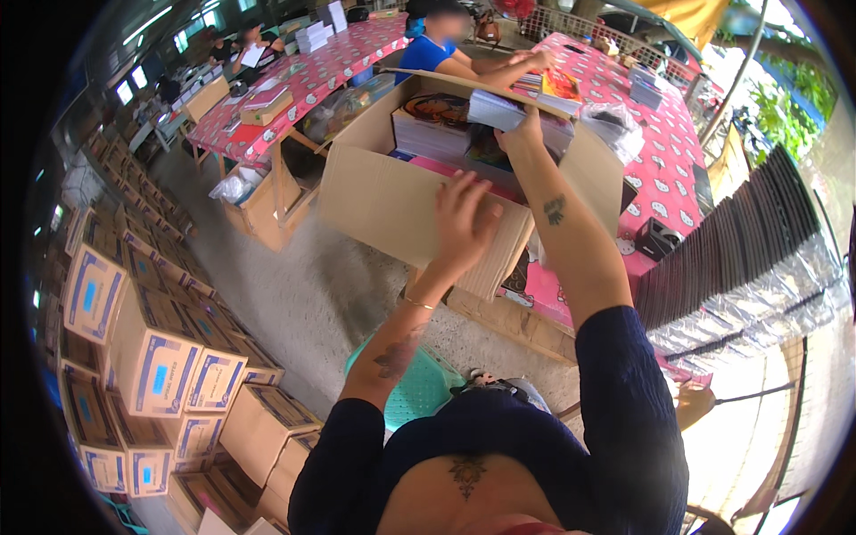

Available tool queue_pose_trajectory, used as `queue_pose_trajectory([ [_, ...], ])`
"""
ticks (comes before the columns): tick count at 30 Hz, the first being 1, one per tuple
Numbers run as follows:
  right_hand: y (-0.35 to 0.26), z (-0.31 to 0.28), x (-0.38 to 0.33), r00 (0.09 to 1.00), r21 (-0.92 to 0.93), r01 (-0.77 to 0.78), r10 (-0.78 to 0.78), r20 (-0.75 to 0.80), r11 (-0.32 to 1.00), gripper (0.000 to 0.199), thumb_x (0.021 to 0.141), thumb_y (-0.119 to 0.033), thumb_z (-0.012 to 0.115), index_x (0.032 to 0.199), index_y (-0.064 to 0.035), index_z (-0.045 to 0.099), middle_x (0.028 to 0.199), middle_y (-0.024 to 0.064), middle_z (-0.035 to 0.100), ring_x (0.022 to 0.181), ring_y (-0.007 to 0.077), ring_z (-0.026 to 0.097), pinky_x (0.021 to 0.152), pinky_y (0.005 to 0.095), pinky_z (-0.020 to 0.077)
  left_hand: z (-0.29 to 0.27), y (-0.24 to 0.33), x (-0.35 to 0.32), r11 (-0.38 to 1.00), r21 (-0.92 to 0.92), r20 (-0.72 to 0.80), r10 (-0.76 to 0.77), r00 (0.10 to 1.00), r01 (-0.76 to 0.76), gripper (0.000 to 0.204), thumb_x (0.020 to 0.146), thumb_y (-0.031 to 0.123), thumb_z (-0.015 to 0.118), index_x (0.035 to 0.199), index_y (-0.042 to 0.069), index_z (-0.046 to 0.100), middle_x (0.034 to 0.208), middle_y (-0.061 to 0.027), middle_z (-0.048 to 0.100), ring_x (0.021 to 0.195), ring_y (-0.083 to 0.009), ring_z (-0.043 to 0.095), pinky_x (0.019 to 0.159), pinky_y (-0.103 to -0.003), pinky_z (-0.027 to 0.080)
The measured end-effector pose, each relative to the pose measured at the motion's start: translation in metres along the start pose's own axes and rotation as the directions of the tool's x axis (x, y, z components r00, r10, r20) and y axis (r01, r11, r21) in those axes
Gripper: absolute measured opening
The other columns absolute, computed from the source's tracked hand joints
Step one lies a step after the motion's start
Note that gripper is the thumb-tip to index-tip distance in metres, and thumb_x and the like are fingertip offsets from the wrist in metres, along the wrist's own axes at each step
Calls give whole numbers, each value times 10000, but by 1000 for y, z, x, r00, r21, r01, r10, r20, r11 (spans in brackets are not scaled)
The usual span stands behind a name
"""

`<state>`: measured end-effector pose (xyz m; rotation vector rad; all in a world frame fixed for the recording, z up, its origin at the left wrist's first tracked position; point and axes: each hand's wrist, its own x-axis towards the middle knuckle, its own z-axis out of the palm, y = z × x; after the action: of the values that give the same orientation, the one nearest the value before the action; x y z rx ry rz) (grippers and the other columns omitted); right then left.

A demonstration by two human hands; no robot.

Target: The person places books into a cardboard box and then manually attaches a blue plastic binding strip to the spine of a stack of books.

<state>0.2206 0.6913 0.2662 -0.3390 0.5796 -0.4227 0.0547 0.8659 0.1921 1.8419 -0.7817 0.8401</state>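
An opened cardboard box (374, 189) stands in front of me with its flaps folded outward. Stacks of booklets (432, 138) fill part of it, some with dark and orange covers and white page edges. My right hand (524, 134) reaches over the box, its fingers closed on a bundle of booklets (496, 109) above the stacks. Part of that grip is hidden by the hand itself. My left hand (465, 218) is over the near flap, fingers stretched out and holding nothing; whether it presses on the cardboard, I cannot tell.
A person in a blue shirt (428, 55) handles booklets (560, 85) at the pink patterned table (673, 183). At right rises a tall dark stack wrapped in plastic (740, 245). Below me is a teal stool (419, 397). Piled cartons (156, 357) fill the left side.
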Motion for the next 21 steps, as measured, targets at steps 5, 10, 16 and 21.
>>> queue_pose_trajectory([
  [5, -37, -22, -114, 953, -131, -166, 193, 235, 977, 477, 825, -356, 713, 1207, -124, 548, 1184, 87, 582, 1135, 271, 547, 1006, 508, 433, -39, -36, 61, 372, -714, 292, -613, 734, 594, 588, 1019, 492, 461, 1272, -32, 544, 1329, -224, 552, 1147, -337, 606, 1011, -459, 489],
  [10, -95, -68, -178, 782, -489, 9, 299, 546, 872, 491, 882, -464, 629, 1220, -118, 551, 1167, 76, 615, 1129, 234, 581, 1036, 499, 410, -62, -38, 121, -189, -780, 624, -319, 713, 597, 800, 967, 648, 427, 1309, -71, 508, 1287, -224, 603, 1177, -316, 612, 966, -419, 532],
  [16, -150, -93, -191, 751, -795, 306, 379, 540, 524, 481, 924, -423, 596, 1293, -122, 534, 1122, 24, 669, 978, 142, 666, 890, 364, 527, -81, 27, 130, 70, -554, 810, -183, 557, 830, 633, 954, 544, 553, 1273, -4, 556, 1146, -138, 670, 975, -202, 689, 873, -343, 566],
  [21, -150, -92, -166, 700, -590, 358, 210, 683, 724, 540, 956, -364, 639, 1353, -25, 500, 1191, 110, 653, 1017, 187, 674, 899, 363, 571, -29, 58, 122, 280, -712, 576, -294, 763, 645, 571, 838, 99, 750, 1318, -1, 457, 1120, -90, 638, 949, -167, 674, 803, -302, 580],
])
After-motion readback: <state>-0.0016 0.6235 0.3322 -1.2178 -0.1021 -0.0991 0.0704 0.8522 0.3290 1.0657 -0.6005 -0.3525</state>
